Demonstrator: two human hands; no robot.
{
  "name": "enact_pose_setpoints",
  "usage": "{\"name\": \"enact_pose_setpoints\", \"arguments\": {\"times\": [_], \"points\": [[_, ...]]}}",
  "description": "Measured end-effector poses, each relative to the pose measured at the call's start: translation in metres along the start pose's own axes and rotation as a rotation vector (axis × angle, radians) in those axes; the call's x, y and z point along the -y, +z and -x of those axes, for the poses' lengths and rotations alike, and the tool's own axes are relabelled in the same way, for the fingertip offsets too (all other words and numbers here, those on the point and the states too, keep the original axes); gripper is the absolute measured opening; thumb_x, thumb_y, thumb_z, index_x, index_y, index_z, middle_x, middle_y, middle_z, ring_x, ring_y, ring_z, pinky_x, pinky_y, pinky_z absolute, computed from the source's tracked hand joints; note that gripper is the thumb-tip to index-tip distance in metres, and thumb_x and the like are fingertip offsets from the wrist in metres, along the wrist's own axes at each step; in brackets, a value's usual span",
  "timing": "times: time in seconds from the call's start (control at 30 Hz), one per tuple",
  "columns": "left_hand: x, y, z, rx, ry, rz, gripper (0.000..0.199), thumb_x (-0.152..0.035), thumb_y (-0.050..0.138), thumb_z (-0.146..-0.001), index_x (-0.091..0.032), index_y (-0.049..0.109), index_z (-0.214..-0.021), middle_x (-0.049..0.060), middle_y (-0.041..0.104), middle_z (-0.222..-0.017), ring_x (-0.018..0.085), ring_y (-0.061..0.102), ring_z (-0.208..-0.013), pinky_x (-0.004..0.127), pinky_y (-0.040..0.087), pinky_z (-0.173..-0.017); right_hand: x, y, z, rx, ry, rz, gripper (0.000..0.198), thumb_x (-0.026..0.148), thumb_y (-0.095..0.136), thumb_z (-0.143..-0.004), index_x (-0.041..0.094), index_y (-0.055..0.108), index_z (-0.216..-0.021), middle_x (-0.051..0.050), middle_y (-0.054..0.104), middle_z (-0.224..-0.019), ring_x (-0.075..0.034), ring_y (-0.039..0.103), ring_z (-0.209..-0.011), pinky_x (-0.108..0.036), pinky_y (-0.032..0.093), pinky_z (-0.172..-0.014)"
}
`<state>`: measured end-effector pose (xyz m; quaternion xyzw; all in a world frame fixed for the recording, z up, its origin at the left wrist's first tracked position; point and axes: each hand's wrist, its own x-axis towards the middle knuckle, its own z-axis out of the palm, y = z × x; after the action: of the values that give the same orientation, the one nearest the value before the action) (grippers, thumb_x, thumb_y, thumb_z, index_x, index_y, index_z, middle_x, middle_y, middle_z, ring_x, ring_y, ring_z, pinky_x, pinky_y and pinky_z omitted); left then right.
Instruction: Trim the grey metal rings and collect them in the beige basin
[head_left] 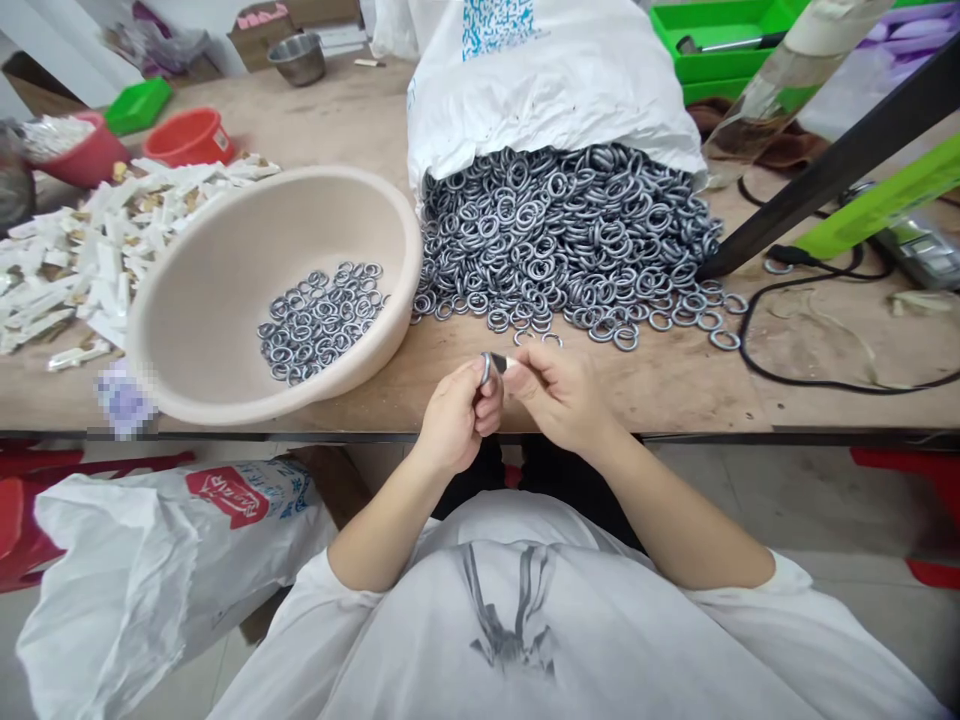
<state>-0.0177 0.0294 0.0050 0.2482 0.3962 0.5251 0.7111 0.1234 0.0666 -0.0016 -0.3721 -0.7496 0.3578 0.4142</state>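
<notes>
My left hand is closed, pinching one dark grey ring upright between thumb and fingers. Close beside it, my right hand grips a small piece with a dark flat end and a bit of white at the fingertips. That dark end meets or nearly meets the ring; I cannot tell whether they touch. Past my hands, a large heap of grey rings spills from the mouth of a white sack. To the left, a beige basin holds more such rings.
White strips lie piled left of the basin, near a red bowl and a metal bowl. A black post, a green bar and a black cable are at right. Another white sack stands below the table edge.
</notes>
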Motion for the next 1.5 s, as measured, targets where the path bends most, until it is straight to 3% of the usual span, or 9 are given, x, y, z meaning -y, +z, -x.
{"name": "enact_pose_setpoints", "arguments": {"times": [0.27,0.5,0.6,0.7,0.8,1.03,1.23,1.4,1.5], "points": [[0.002,-0.001,0.0,-0.047,-0.028,0.058,0.039,-0.037,0.066,-0.083,-0.02,0.037,-0.065,-0.01,0.03,-0.047,0.004,0.022,-0.038,0.017,0.02,-0.039,0.004,0.009,0.009,0.053,-0.143,0.289,0.045,0.052,0.044,-0.1,0.02,0.051,-0.07,0.0,0.052,-0.064,-0.012,0.045,-0.058,-0.028,0.03,-0.058],[0.003,-0.011,0.007,0.11,-0.007,-0.046,0.04,-0.041,0.063,-0.086,-0.019,0.042,-0.06,-0.008,0.033,-0.046,0.004,0.026,-0.037,0.018,0.026,-0.038,-0.021,-0.009,-0.013,-0.01,0.255,0.439,0.047,0.054,0.041,-0.099,0.021,0.056,-0.069,0.0,0.053,-0.059,-0.016,0.049,-0.059,-0.029,0.027,-0.059],[0.004,-0.021,0.005,0.052,0.016,-0.045,0.034,-0.04,0.067,-0.084,-0.017,0.051,-0.065,-0.006,0.044,-0.05,0.005,0.037,-0.039,0.019,0.034,-0.04,-0.029,-0.022,-0.019,-0.027,0.379,0.637,0.038,0.053,0.051,-0.096,0.02,0.067,-0.086,-0.004,0.065,-0.073,-0.021,0.057,-0.07,-0.03,0.026,-0.061],[0.004,-0.03,-0.001,0.005,0.007,-0.057,0.023,-0.035,0.07,-0.083,-0.013,0.068,-0.089,-0.002,0.061,-0.062,0.006,0.05,-0.047,0.019,0.044,-0.047,-0.03,-0.025,-0.018,0.055,0.393,0.829,0.031,0.05,0.065,-0.09,0.02,0.07,-0.099,-0.009,0.071,-0.096,-0.024,0.061,-0.08,-0.03,0.025,-0.061],[0.003,-0.035,-0.006,-0.035,-0.012,-0.037,0.035,-0.025,0.073,-0.078,-0.014,0.068,-0.111,0.002,0.071,-0.078,0.006,0.059,-0.055,0.019,0.052,-0.056,-0.03,-0.021,-0.018,0.134,0.374,0.912,0.027,0.044,0.064,-0.092,0.021,0.071,-0.105,-0.01,0.069,-0.108,-0.025,0.062,-0.084,-0.031,0.025,-0.061],[-0.003,-0.042,-0.009,-0.109,-0.018,0.044,0.019,-0.019,0.071,-0.071,-0.013,0.065,-0.088,0.005,0.071,-0.088,0.01,0.066,-0.069,0.022,0.057,-0.063,-0.028,-0.014,-0.029,0.206,0.294,0.908,0.026,0.038,0.06,-0.095,0.023,0.07,-0.114,-0.009,0.066,-0.111,-0.025,0.062,-0.088,-0.031,0.031,-0.063],[0.0,-0.042,-0.009,-0.171,0.039,0.046,0.022,-0.021,0.076,-0.071,-0.016,0.06,-0.085,-0.004,0.055,-0.067,0.006,0.049,-0.055,0.017,0.04,-0.051,-0.034,-0.01,-0.034,0.214,0.238,0.739,0.015,0.027,0.059,-0.094,0.018,0.069,-0.098,-0.011,0.066,-0.103,-0.025,0.06,-0.092,-0.033,0.038,-0.07],[0.016,-0.031,-0.01,-0.214,0.22,-0.157,0.027,-0.04,0.074,-0.083,-0.018,0.061,-0.093,-0.006,0.047,-0.064,0.006,0.039,-0.052,0.018,0.032,-0.049,-0.02,0.008,-0.021,0.1,0.322,-0.178,0.034,0.053,0.053,-0.095,0.022,0.051,-0.079,0.005,0.043,-0.062,-0.013,0.042,-0.055,-0.028,0.036,-0.055],[0.023,-0.025,-0.011,-0.204,0.268,-0.21,0.034,-0.052,0.071,-0.084,-0.02,0.059,-0.088,-0.005,0.048,-0.066,0.007,0.038,-0.055,0.019,0.032,-0.051,-0.002,0.027,-0.009,0.07,0.407,-0.553,0.047,0.069,0.059,-0.085,0.024,0.048,-0.079,0.008,0.038,-0.057,-0.01,0.038,-0.047,-0.026,0.034,-0.047]]}}
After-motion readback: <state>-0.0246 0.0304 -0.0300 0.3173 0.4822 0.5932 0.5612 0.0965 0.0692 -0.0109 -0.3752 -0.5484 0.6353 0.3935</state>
